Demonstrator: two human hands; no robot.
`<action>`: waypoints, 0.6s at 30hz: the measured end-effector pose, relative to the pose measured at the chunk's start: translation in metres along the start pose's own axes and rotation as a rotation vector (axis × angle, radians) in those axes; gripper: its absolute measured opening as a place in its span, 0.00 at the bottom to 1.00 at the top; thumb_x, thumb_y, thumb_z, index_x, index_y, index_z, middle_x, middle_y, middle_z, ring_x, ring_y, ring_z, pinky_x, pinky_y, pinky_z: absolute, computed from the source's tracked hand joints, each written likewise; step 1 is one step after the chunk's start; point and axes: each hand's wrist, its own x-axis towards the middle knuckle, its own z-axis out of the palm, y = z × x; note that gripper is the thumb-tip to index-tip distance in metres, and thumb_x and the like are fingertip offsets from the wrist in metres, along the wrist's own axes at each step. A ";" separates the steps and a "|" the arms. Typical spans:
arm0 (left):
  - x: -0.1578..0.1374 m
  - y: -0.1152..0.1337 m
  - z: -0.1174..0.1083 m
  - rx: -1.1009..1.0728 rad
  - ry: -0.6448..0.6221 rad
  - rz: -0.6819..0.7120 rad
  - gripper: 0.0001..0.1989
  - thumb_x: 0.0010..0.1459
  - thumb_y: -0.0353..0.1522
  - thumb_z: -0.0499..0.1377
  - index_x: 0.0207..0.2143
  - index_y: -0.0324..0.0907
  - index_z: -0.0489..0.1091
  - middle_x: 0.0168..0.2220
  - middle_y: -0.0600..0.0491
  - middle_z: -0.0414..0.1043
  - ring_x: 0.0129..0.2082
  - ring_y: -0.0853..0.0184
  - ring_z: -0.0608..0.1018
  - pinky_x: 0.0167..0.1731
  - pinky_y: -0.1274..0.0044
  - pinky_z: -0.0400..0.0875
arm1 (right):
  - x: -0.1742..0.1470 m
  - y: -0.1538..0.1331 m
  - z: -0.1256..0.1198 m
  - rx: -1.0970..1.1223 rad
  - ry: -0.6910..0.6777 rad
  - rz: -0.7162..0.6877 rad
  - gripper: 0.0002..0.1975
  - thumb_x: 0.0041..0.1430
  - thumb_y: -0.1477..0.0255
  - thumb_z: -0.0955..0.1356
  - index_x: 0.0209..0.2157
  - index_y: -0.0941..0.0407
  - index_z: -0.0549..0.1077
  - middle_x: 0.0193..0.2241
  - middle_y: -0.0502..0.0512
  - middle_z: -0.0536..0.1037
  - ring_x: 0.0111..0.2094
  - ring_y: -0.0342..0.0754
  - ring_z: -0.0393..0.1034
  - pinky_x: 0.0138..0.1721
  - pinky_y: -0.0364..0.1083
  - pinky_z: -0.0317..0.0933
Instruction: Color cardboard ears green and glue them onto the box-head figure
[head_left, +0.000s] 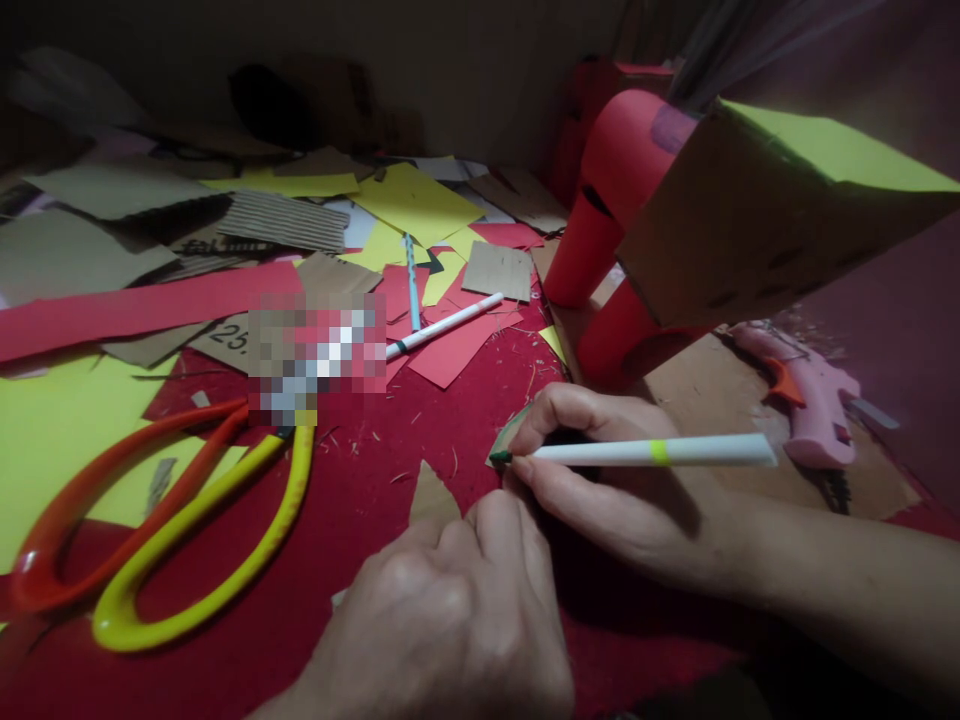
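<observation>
In my right hand [622, 470] is a white felt-tip marker [600, 453] with a yellow band, held nearly level. Its green tip rests at a small cardboard point [510, 436] that has a green edge. My left hand [457, 610] is closed, knuckles up, low in the middle of the view. From under its fingers juts a bare, pointed piece of cardboard [433, 497]. A further pale corner shows left of the wrist. Whether these points belong to one piece is hidden by my hands.
Large scissors [296, 490] with orange and yellow handles lie left on the red cloth [360, 540], blades blurred out. Beyond are paper and cardboard scraps [285, 220] and another marker [450, 325]. At right stand a red paper-and-cardboard figure [720, 220] and a pink glue gun [814, 400].
</observation>
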 end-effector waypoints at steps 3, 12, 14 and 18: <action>-0.002 0.000 0.001 0.009 -0.024 0.017 0.12 0.49 0.22 0.51 0.34 0.33 0.72 0.22 0.48 0.70 0.21 0.60 0.77 0.24 0.64 0.77 | -0.001 0.000 0.000 0.019 -0.032 -0.006 0.03 0.52 0.80 0.67 0.28 0.59 0.71 0.25 0.49 0.75 0.25 0.40 0.68 0.25 0.38 0.62; -0.002 0.001 -0.001 0.045 -0.039 0.009 0.12 0.50 0.22 0.50 0.34 0.31 0.72 0.18 0.54 0.63 0.20 0.62 0.74 0.22 0.66 0.77 | -0.003 0.004 0.002 0.242 0.046 0.084 0.06 0.54 0.81 0.65 0.28 0.57 0.68 0.27 0.49 0.75 0.25 0.39 0.67 0.24 0.38 0.61; -0.002 0.002 -0.003 0.037 -0.063 -0.021 0.11 0.51 0.21 0.50 0.34 0.32 0.71 0.19 0.53 0.65 0.17 0.65 0.71 0.21 0.66 0.76 | -0.005 0.005 0.001 0.253 0.040 0.084 0.06 0.55 0.81 0.65 0.29 0.56 0.68 0.26 0.48 0.74 0.24 0.39 0.66 0.23 0.37 0.60; -0.001 0.003 -0.008 0.085 -0.137 0.036 0.14 0.51 0.21 0.48 0.37 0.30 0.71 0.22 0.50 0.67 0.17 0.65 0.70 0.23 0.64 0.75 | -0.007 0.007 0.001 0.255 0.049 0.091 0.05 0.58 0.78 0.65 0.30 0.55 0.68 0.25 0.47 0.72 0.25 0.39 0.66 0.24 0.37 0.60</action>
